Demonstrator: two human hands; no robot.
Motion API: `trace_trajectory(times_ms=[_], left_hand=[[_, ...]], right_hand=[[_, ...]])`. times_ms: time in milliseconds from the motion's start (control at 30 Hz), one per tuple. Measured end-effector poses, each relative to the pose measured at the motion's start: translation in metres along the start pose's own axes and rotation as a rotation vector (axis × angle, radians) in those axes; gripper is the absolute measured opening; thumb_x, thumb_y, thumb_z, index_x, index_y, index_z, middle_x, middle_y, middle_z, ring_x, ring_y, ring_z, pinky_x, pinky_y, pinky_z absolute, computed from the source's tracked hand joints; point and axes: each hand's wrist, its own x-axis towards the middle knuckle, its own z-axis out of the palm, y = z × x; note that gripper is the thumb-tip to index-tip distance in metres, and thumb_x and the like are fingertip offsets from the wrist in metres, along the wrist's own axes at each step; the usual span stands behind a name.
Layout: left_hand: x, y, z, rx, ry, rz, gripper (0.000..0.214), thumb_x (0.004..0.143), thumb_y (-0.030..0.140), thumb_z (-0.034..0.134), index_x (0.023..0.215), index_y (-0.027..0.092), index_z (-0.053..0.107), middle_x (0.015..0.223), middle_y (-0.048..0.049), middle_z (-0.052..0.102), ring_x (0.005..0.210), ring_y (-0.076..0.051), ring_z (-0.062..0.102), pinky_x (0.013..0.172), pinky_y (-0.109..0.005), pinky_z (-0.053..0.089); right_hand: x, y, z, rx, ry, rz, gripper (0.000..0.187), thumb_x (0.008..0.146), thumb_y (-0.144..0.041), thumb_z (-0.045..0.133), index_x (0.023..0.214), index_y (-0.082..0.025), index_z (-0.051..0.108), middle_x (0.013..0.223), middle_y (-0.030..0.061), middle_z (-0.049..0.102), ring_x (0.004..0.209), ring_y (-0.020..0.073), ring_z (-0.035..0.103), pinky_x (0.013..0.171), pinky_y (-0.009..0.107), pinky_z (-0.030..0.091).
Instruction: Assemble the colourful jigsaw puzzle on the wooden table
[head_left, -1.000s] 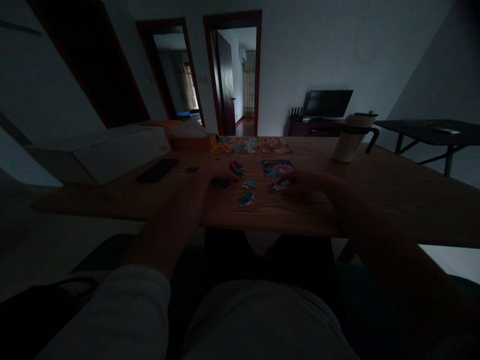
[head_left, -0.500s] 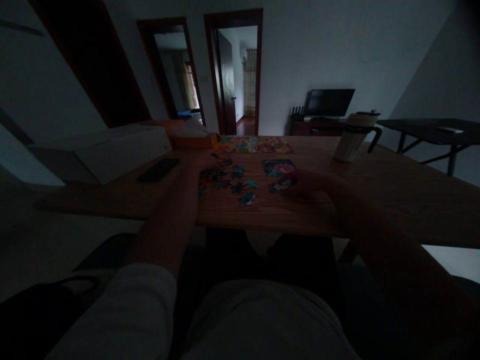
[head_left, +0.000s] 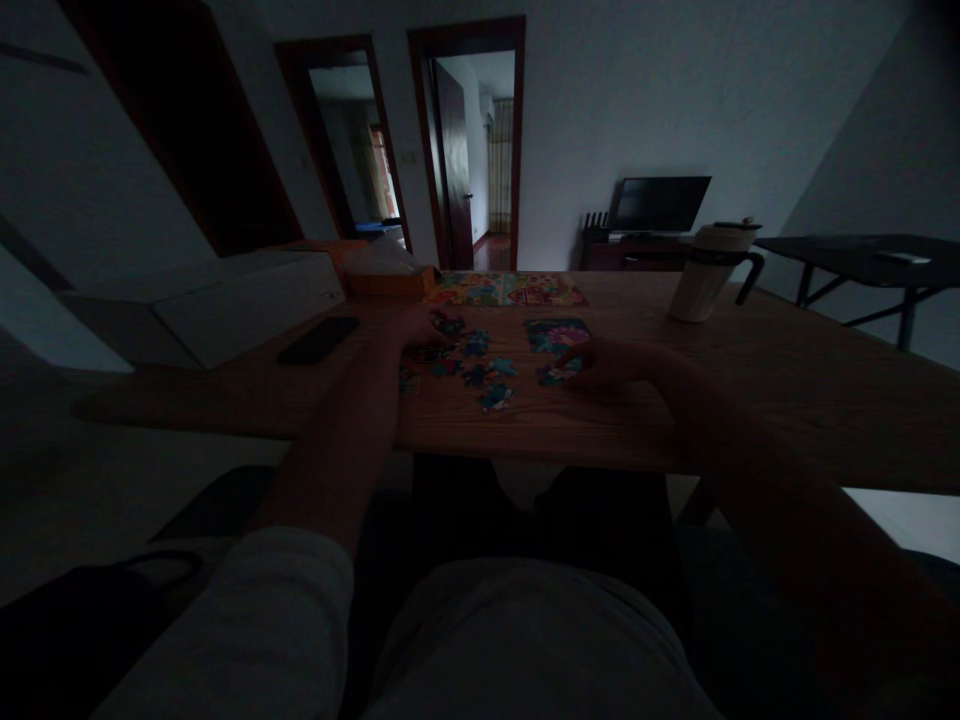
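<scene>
Lying between your two hands, the loose puzzle pieces (head_left: 475, 375) spread left of the assembled section (head_left: 556, 336), a narrow strip of bare wood separating the two groups. Your left hand (head_left: 414, 328) is the nearer to the loose pieces, reaching over the far left of their scatter; its fingers are bent above dark pieces, and in the dim light you cannot tell whether they grip one. Your right hand (head_left: 611, 362) rests at the near right edge of the assembled section, fingers curled and narrowly spaced, their tips on or against its near part; a firm hold cannot be confirmed. The section's long axis is uncertain, since this hand covers one corner. Beyond both groups on the wooden surface (head_left: 600, 435), a colourful printed sheet (head_left: 510, 289) lies with its length running left to right. To your left are a dark phone-like slab (head_left: 318, 340), a white box (head_left: 247, 305) and an orange box (head_left: 390, 284); to your right stands a lidded mug (head_left: 703, 280). Farther off, the dim room shows a television (head_left: 661, 204) and an open doorway (head_left: 495, 220).
</scene>
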Motion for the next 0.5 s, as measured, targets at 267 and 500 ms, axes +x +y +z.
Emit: trace_trajectory(times_ms=[267,500], left_hand=[[-0.005,0.008,0.0,-0.268,-0.002,0.072,0.039,0.072,0.026,0.081,0.109,0.019,0.071,0.103,-0.0067,0.076,0.087,-0.022,0.071,0.067,-0.026,0.053],[-0.015,0.025,0.006,-0.373,0.067,0.129,0.029,0.085,0.031,0.072,0.112,0.018,0.071,0.105,-0.0062,0.075,0.091,-0.02,0.07,0.073,-0.025,0.054]], right_hand=[[-0.003,-0.006,-0.003,-0.016,-0.002,0.017,0.064,0.08,-0.059,0.07,0.134,-0.025,0.067,0.099,0.0078,0.072,0.083,0.0227,0.066,0.073,0.032,0.048],[-0.003,-0.005,-0.003,0.03,-0.01,0.046,0.067,0.077,-0.061,0.072,0.133,-0.025,0.067,0.096,0.0081,0.072,0.085,0.0245,0.065,0.073,0.033,0.048]])
